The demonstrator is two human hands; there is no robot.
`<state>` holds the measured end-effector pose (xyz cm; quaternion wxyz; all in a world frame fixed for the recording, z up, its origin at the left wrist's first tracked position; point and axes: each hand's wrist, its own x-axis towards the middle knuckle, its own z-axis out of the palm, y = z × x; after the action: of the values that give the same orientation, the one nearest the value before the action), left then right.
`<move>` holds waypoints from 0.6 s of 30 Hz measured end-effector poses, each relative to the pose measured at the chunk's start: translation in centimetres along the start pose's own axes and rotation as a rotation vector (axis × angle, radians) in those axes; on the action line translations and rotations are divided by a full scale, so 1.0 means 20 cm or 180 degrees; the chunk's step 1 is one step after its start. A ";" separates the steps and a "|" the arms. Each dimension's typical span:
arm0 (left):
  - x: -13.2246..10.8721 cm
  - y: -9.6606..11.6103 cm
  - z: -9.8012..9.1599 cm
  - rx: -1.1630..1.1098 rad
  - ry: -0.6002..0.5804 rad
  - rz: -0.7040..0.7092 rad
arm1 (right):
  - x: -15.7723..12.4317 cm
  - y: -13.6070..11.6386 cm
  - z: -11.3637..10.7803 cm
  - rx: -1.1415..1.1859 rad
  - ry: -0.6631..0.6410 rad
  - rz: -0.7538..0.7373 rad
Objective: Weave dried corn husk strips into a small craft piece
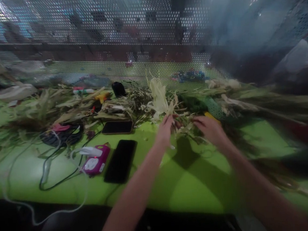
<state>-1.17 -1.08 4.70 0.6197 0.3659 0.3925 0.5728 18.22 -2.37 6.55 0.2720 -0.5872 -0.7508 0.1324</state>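
My left hand point(166, 127) is closed around the lower end of a pale, upright bundle of dried husks point(158, 95). To its right, my right hand point(207, 124) has its fingers bent together at a loose tangle of dried leaves and stems point(184, 124). What those fingers grip is blurred and too small to make out. Both hands are over the front part of the green table point(176, 192), and their shadow falls just below them.
Dried plants point(67, 104) heap along the back and right. Left of my arms lie a black phone point(120, 161), another phone point(117, 127) and a pink power strip point(96, 160) with trailing cables. A green perforated basket point(215, 107) stands behind my right hand, before a perforated screen point(107, 65).
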 end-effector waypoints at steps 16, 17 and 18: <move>0.01 -0.01 -0.01 0.1344 -0.0777 0.0610 | -0.03 -0.04 -0.01 -0.0680 0.0274 -0.0473; 0.01 -0.02 -0.01 0.1510 -0.0878 0.0657 | -0.04 -0.05 -0.01 -0.0736 0.0321 -0.0493; 0.02 -0.02 -0.01 0.1664 -0.0940 0.0653 | -0.04 -0.06 -0.02 -0.0767 0.0381 -0.0522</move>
<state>-1.18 -0.80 4.26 0.4940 0.6296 0.3933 0.4527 17.67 -3.52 7.22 0.2537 -0.5591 -0.7892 -0.0164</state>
